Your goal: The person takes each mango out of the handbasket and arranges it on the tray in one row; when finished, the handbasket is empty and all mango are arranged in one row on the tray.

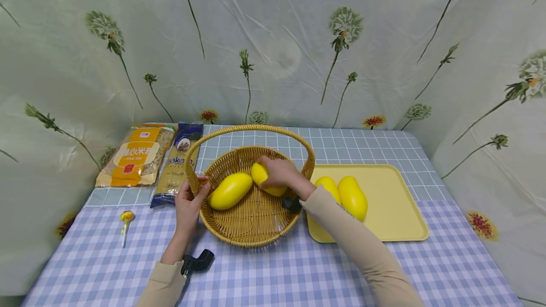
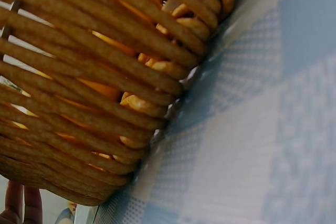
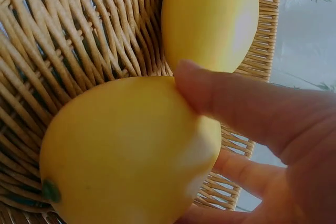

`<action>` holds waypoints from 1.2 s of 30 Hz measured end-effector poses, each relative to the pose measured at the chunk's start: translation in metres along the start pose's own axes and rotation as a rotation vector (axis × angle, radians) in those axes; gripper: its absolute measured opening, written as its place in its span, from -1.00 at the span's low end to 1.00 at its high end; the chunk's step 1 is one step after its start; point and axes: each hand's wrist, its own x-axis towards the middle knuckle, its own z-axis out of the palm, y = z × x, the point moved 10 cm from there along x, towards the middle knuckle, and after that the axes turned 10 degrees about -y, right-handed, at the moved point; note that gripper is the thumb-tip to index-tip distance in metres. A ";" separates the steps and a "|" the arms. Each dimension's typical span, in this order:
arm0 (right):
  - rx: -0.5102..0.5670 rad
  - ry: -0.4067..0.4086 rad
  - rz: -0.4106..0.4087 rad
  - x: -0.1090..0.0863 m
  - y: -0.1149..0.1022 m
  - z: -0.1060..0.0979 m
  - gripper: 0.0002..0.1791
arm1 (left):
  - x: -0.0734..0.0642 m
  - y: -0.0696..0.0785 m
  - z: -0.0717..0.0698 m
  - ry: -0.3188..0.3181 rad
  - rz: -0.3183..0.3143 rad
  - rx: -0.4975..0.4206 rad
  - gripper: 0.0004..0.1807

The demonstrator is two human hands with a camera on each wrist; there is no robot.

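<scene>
A round wicker basket (image 1: pixel 251 221) with a tall arched handle stands mid-table. At its left side my left hand (image 1: pixel 187 210) grips the rim by the foot of the handle; in the left wrist view two fingertips (image 2: pixel 32 205) show past the woven wall. Inside the basket, my right hand (image 1: pixel 281 174) holds a yellow mango (image 3: pixel 131 150), thumb on one side and fingers on the other. Its small green stem end shows in the right wrist view. Another yellow mango (image 1: pixel 232 191) lies to the left in the basket, close to the held one.
Right of the basket is a yellow tray (image 1: pixel 396 203) bearing two mangoes (image 1: pixel 353 198), partly behind my right sleeve. At the back left lie an orange-labelled food bag (image 1: pixel 136 155) and a blue-and-gold packet (image 1: pixel 172 174). A lollipop (image 1: pixel 125 221) lies at the left.
</scene>
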 end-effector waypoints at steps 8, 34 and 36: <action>-0.069 -0.005 0.079 0.001 0.005 0.001 -0.18 | 0.000 0.001 0.000 -0.001 0.003 -0.009 -0.77; 0.077 0.115 -0.003 -0.018 -0.006 -0.019 -0.17 | 0.000 -0.002 -0.002 0.004 -0.005 -0.005 -0.76; 0.094 0.134 -0.017 -0.020 -0.007 -0.020 -0.17 | 0.000 -0.002 -0.002 0.004 -0.005 -0.002 -0.76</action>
